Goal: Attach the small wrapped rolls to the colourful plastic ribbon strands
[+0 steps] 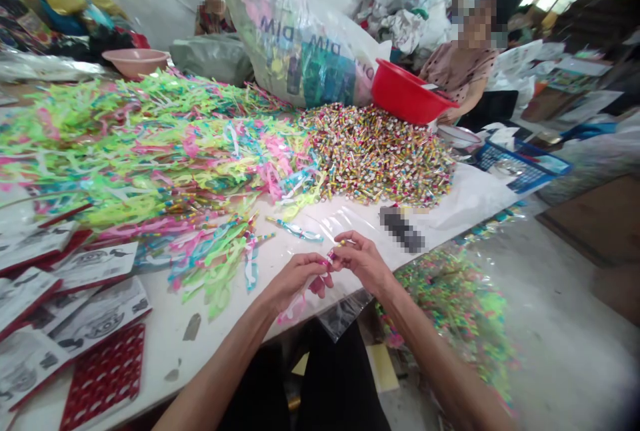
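Over the table's front edge, my left hand (299,276) and my right hand (364,263) meet, their fingers pinched together. A pink plastic piece (291,311) hangs below my left fingers, its pink tip reaching between both hands. My right fingertips close on a small pink-and-yellow piece (331,255) against that tip; its exact shape is too small to tell. Just beyond my hands, a blue plastic piece (303,232) with a small stick-like end lies on the table (230,334). Clear plastic bags (345,314) lie under my hands and hang over the edge.
A wide pile of green, pink and blue plastic pieces (125,151) covers the left. Small multicoloured pieces (380,157) are heaped beside a red basin (407,94). Red trays (107,371) with printed cards (97,324) lie front left. A blue basket (525,171) stands right. Two people sit beyond.
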Motion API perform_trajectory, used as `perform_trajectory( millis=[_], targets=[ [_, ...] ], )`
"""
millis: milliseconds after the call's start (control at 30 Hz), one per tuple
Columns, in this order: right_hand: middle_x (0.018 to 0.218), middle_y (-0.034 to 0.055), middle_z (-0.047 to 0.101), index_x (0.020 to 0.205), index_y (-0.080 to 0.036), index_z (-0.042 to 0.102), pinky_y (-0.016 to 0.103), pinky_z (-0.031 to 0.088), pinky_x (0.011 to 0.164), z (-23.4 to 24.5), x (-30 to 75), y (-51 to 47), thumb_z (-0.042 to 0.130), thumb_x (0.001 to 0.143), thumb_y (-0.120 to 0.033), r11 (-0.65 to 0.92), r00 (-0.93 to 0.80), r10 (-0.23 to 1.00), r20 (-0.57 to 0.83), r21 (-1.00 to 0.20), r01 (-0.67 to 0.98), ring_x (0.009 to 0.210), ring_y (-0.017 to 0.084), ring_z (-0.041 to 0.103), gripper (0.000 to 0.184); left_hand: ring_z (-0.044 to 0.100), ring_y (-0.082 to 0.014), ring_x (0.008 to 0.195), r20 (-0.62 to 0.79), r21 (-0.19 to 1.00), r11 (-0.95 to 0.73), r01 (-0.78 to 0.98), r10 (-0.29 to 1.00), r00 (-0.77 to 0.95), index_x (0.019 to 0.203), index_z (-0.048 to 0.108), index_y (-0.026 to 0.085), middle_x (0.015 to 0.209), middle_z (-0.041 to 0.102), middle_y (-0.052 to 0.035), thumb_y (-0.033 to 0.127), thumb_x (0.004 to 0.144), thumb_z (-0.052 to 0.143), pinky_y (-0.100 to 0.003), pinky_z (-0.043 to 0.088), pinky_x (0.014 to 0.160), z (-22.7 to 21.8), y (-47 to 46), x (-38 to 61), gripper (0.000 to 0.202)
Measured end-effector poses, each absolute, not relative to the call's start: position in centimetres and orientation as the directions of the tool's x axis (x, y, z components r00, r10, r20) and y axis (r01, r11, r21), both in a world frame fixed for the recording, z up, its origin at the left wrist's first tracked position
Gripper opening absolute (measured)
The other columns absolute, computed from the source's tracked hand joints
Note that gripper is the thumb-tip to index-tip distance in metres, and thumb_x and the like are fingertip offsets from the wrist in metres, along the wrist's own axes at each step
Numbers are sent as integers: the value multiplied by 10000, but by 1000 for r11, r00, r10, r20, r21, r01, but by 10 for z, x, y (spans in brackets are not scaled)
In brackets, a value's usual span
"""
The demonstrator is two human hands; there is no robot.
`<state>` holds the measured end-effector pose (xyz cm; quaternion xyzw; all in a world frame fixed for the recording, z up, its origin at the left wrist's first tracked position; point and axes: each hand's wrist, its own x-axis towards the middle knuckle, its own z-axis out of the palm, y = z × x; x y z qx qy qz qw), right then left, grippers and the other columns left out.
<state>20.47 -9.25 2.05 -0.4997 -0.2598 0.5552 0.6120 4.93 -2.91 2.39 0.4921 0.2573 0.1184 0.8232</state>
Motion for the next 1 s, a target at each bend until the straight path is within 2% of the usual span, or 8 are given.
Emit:
perform_trajectory(
  millis=[367, 467, 567, 667, 767, 900, 967, 1000],
  targets=[
    [578, -8, 679, 843, -183, 563, 252, 493, 550, 21, 204, -96, 745, 619, -229, -123, 220, 948, -231, -901, -416, 490, 138, 630, 292, 492, -99, 483, -341, 892, 431, 137, 443, 829, 738, 610, 129, 582, 596, -15, 246, 716, 572, -236, 372, 510, 19, -26, 52, 125],
    [561, -18, 670, 839, -189, 555, 259, 497, 553, 19, 202, -99, 742, 634, -239, -125, 220, 949, -225, -911, -394, 488, 143, 632, 282, 488, -102, 480, -337, 892, 428, 142, 423, 841, 720, 597, 135, 582, 582, -8, 303, 743, 569, -240, 354, 499, 21, -27, 51, 172],
    [570, -26, 667, 837, -192, 553, 258, 498, 558, 17, 200, -100, 751, 636, -249, -116, 232, 949, -211, -923, -368, 500, 139, 632, 288, 475, -96, 495, -329, 905, 400, 146, 440, 836, 714, 574, 142, 597, 554, 5, 434, 788, 554, -232, 325, 485, 22, -29, 48, 303],
    [588, -28, 667, 829, -194, 544, 257, 501, 571, 18, 197, -101, 763, 636, -261, -97, 251, 949, -191, -934, -344, 518, 134, 634, 300, 440, -82, 484, -297, 937, 313, 157, 475, 828, 725, 555, 143, 580, 526, 21, 519, 795, 549, -219, 302, 472, 22, -30, 45, 383],
    [581, -31, 659, 822, -193, 535, 267, 508, 595, 19, 189, -102, 771, 638, -281, -104, 256, 946, -197, -936, -338, 538, 138, 639, 312, 425, -78, 456, -245, 959, 248, 138, 478, 843, 683, 536, 142, 550, 518, 18, 531, 794, 545, -216, 305, 460, 19, -29, 40, 405],
    [609, -20, 661, 820, -186, 539, 286, 512, 613, 15, 175, -98, 776, 632, -325, -165, 208, 947, -246, -926, -340, 554, 147, 645, 333, 413, -85, 434, -248, 965, 199, 173, 454, 856, 648, 516, 157, 530, 497, 19, 553, 789, 529, -217, 307, 438, 15, -19, 26, 420],
    [648, -10, 666, 864, -182, 553, 290, 507, 605, 12, 174, -91, 776, 626, -344, -216, 175, 945, -278, -927, -307, 561, 155, 652, 364, 433, -101, 450, -255, 963, 53, 263, 488, 835, 647, 525, 167, 547, 508, 10, 538, 808, 502, -227, 323, 457, 15, -7, 10, 406],
    [679, -6, 669, 904, -182, 561, 290, 503, 594, 10, 178, -86, 776, 620, -352, -229, 175, 943, -284, -932, -281, 566, 160, 655, 395, 454, -113, 470, -246, 937, -73, 341, 555, 795, 638, 530, 173, 553, 516, 4, 518, 823, 486, -234, 337, 482, 16, 1, 0, 394]
  ],
)
